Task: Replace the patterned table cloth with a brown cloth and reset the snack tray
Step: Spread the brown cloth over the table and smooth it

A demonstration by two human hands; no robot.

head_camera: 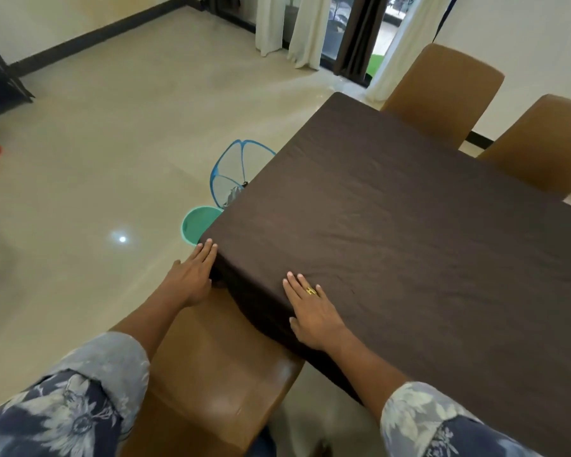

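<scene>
Cloth (393, 232): brown, spread flat with faint wrinkles, hanging down over its near edge and near left corner.
Left hand (192, 278): released, fingers straight, laid flat against the cloth's near left corner, grasping nothing.
Right hand (314, 311): released, fingers straight and slightly spread, palm down on the cloth at its near edge; ring (310, 290) on one finger.
Near chair (218, 384): brown, seat partly under the cloth's near edge.
Far chairs (442, 94) (541, 146): two, brown, along the cloth's right side.
Basket (238, 169): blue mesh, on the floor just beside the cloth's left side.
Bucket (198, 225): green, beside the basket, near the cloth's near left corner.
</scene>
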